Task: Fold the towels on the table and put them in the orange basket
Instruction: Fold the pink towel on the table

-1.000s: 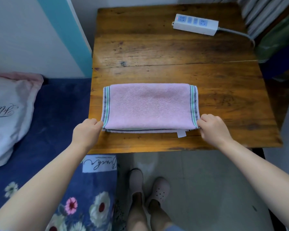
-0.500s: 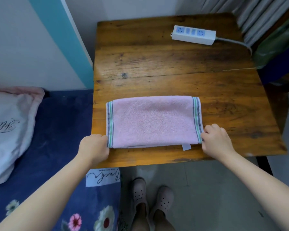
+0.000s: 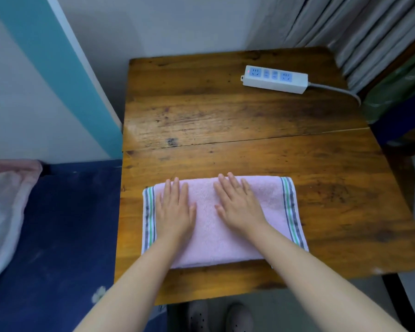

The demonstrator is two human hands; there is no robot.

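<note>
Pink towel point(image 3: 225, 221), folded, flat on wooden surface point(image 3: 225, 116) near its front edge, striped ends out to either side of both hands. Left hand point(image 3: 175, 212) and right hand point(image 3: 240, 209) palm-down on it, side by side, fingers straight and spread. White power strip point(image 3: 274, 79) well beyond right hand, far corner. Blue bed point(image 3: 58, 224) left of left hand.

Soft, even, rather dim indoor light; a faint sheen lies on the far left of the table point(image 3: 139, 125), and shadows are weak. Wide-angle distortion bends the wall stripe point(image 3: 58, 75) and curtain point(image 3: 345, 32); detail is slightly soft throughout.
</note>
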